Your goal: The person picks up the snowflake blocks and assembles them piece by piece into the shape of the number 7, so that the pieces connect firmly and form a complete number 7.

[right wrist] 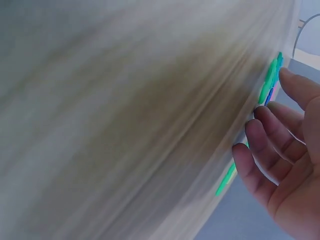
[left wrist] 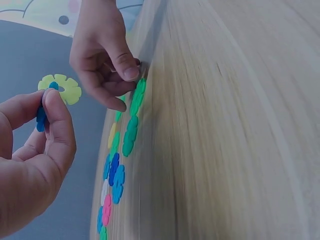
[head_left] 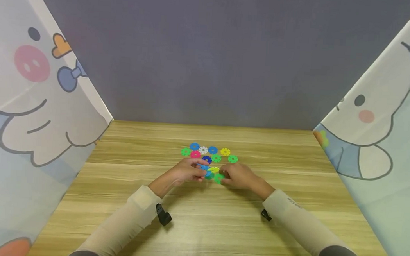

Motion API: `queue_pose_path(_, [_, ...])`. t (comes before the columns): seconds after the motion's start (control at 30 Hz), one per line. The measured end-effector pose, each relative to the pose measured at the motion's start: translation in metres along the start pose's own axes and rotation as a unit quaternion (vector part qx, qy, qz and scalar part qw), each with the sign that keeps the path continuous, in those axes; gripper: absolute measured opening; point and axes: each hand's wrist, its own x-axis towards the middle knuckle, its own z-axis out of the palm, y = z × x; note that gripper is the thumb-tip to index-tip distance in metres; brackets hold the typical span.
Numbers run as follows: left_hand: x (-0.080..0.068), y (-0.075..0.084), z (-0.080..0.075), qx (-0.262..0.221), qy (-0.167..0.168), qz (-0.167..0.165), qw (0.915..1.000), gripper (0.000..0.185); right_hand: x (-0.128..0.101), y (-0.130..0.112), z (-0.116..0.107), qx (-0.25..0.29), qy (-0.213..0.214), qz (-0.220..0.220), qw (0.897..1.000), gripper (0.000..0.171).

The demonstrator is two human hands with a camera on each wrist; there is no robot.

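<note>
Between thumb and fingertips, my left hand pinches a blue notched disc. A yellow notched disc is slotted into it at an angle, and the pair is held above the table. My right hand reaches down at the tabletop with loosely bent fingers. Its fingertips are right at the edge of a bright green notched disc lying flat. Beside that disc lies a darker green one. In the right wrist view, the right fingers are spread slightly with nothing visible between them.
Beyond the hands, several more flat notched discs lie on the wooden table, among them a pink one, a yellow one and a green one. A grey panel stands behind, with cartoon-printed sheets at both sides.
</note>
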Motion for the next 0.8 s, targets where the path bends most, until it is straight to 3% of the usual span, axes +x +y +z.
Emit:
queue_pose_path(0.2, [-0.0005,-0.0019,-0.0003,-0.001,0.000,0.008,1.0000,0.050,0.0003,0.0019,0.0048,-0.010,0.002,-0.003,1.000,0.031])
queue_pose_path(0.53, [0.0008,-0.0036,-0.0005,-0.008,-0.005,0.002,1.0000,0.052,0.0019,0.0066,0.0086,0.021,0.002,-0.001,1.000,0.028])
queue_pose_path(0.8, [0.0001,-0.0025,0.0015,-0.018,-0.012,0.002,0.9998,0.052,0.0009,0.0071,0.0093,0.066,-0.004,0.058,0.996,0.032])
